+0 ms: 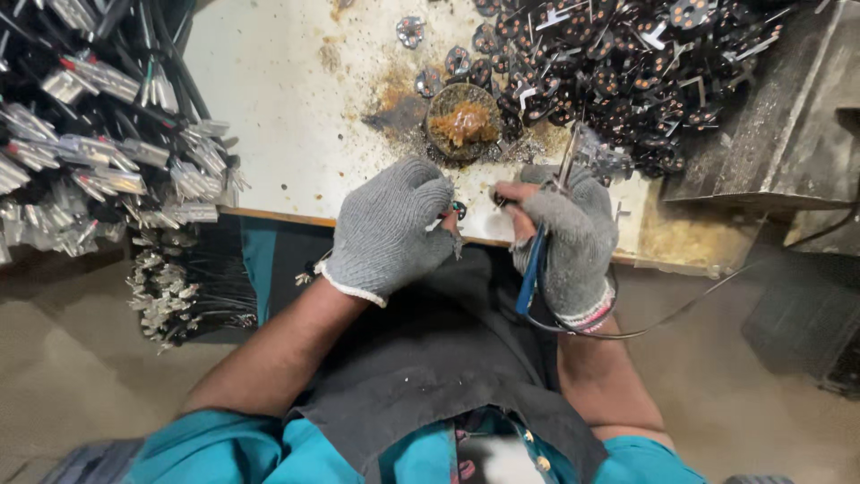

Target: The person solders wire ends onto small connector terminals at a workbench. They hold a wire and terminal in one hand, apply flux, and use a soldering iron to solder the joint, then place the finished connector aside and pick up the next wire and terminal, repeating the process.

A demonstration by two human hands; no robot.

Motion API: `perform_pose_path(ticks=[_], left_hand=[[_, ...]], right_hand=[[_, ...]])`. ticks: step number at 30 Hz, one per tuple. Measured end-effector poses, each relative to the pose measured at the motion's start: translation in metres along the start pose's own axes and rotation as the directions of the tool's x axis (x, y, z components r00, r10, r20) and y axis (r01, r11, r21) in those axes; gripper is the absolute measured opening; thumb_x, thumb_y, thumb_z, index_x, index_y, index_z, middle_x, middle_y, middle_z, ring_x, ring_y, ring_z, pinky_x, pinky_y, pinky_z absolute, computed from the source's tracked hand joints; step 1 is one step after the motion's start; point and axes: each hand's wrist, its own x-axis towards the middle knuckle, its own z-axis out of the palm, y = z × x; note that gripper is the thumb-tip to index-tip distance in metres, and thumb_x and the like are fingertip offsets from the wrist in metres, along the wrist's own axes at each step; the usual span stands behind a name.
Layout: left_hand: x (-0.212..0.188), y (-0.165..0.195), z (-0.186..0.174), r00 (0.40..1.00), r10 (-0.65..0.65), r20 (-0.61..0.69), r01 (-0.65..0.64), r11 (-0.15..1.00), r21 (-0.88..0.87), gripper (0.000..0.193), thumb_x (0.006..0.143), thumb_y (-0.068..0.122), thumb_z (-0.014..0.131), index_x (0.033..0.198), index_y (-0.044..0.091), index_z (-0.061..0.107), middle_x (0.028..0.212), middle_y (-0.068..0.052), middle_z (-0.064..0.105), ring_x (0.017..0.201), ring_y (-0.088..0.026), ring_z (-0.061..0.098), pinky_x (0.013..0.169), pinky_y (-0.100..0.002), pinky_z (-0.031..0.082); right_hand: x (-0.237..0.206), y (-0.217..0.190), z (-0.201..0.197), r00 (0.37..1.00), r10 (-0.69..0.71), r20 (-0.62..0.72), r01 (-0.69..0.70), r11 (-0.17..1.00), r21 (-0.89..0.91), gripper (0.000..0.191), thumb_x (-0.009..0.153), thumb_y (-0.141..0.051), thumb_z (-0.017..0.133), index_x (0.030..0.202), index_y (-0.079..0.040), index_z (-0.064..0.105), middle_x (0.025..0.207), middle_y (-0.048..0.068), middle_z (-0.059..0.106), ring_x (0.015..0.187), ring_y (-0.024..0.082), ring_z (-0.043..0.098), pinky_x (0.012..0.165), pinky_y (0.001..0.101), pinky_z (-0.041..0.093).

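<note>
My left hand [390, 229], in a grey knit glove, pinches a small round black part [460, 210] at the near edge of the white worktable [278, 108]. My right hand [564, 242], in a fingerless grey glove, grips a blue-handled soldering iron [535, 269] whose tip points up past the fingers. The two hands are close together over the table edge. A thin cable runs from the iron off to the right.
A round tin of brownish flux paste [462, 121] sits just beyond my hands. A heap of small black round parts [618, 63] fills the far right. Bundles of black wires with metal sleeves [98, 152] lie at left. A grey metal box [788, 116] stands at right.
</note>
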Motion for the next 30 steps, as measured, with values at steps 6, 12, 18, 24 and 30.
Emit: perform_pose_path(ticks=[6,12,18,24,30], left_hand=[[0.000,-0.002,0.000,0.999,0.023,-0.041,-0.022,1.000,0.017,0.018,0.076,0.016,0.078,0.086,0.011,0.064,0.096,-0.009,0.064,0.088,-0.032,0.067,0.073,-0.043,0.055],[0.001,0.002,-0.002,1.000,-0.020,0.006,0.020,1.000,0.016,0.018,0.073,0.017,0.078,0.083,0.012,0.064,0.094,-0.008,0.065,0.084,-0.033,0.067,0.068,-0.044,0.053],[0.005,0.006,-0.003,1.000,0.011,0.002,-0.011,1.000,0.023,0.019,0.074,0.017,0.079,0.084,0.012,0.063,0.096,-0.008,0.065,0.086,-0.032,0.067,0.068,-0.044,0.053],[0.001,0.004,0.001,1.000,0.014,-0.006,-0.014,1.000,0.010,0.017,0.076,0.015,0.078,0.087,0.012,0.065,0.099,-0.008,0.066,0.088,-0.031,0.067,0.070,-0.042,0.054],[0.002,0.004,0.002,1.000,0.021,-0.009,-0.020,0.999,0.030,0.016,0.076,0.015,0.077,0.086,0.011,0.065,0.098,-0.008,0.066,0.088,-0.031,0.068,0.072,-0.042,0.055]], right_hand=[[0.005,-0.015,-0.001,0.980,0.138,0.142,-0.139,0.990,-0.004,0.015,0.082,-0.006,0.080,0.093,-0.015,0.077,0.084,0.006,0.069,0.078,0.028,0.062,0.074,0.0403,0.048],[0.018,-0.032,0.013,0.999,0.016,-0.030,-0.021,0.990,-0.143,0.016,0.086,-0.010,0.077,0.101,-0.014,0.070,0.085,0.010,0.064,0.079,0.034,0.061,0.073,0.0455,0.046],[0.014,-0.013,0.004,0.996,-0.020,0.086,0.037,0.978,-0.206,0.021,0.084,-0.013,0.076,0.103,-0.015,0.069,0.084,0.011,0.065,0.078,0.033,0.062,0.069,0.0448,0.046],[0.009,-0.015,0.008,0.970,-0.008,0.245,0.004,1.000,0.019,0.012,0.089,-0.008,0.072,0.096,-0.013,0.064,0.084,0.008,0.067,0.076,0.027,0.068,0.064,0.0386,0.052],[0.017,-0.009,0.003,0.976,-0.160,0.148,0.177,0.978,-0.114,0.015,0.095,-0.009,0.073,0.081,-0.013,0.068,0.070,0.004,0.063,0.061,0.026,0.065,0.055,0.0408,0.048]])
